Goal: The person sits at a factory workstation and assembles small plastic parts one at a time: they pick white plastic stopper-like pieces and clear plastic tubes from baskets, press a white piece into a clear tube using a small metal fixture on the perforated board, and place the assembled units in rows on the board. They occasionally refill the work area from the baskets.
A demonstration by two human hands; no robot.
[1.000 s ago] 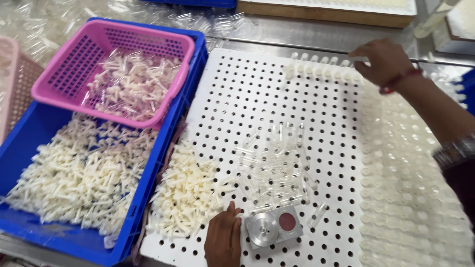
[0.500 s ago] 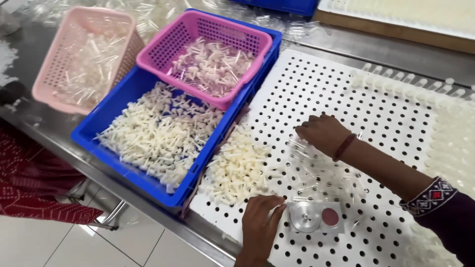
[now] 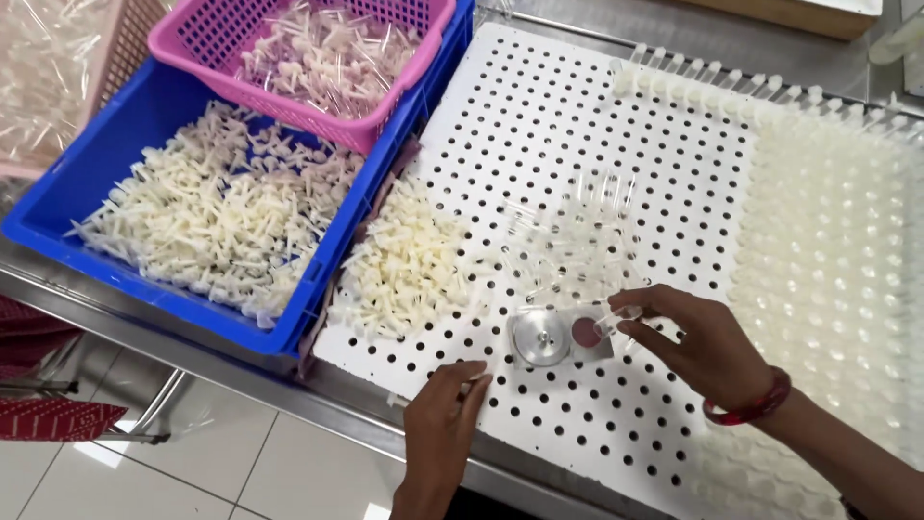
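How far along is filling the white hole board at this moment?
Done: the board's right side and top row hold tubes. In hand: the right hand holds a clear tube by the small metal fixture; the left hand rests on the near edge. Left: most holes are empty, with cream stoppers and loose tubes piled.

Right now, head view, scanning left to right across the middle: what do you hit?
Blue crate of white plastic pieces → loose pile of white pieces on the perforated white board → small round metal fixture → right hand holding a clear tube → rows of inserted white pieces.
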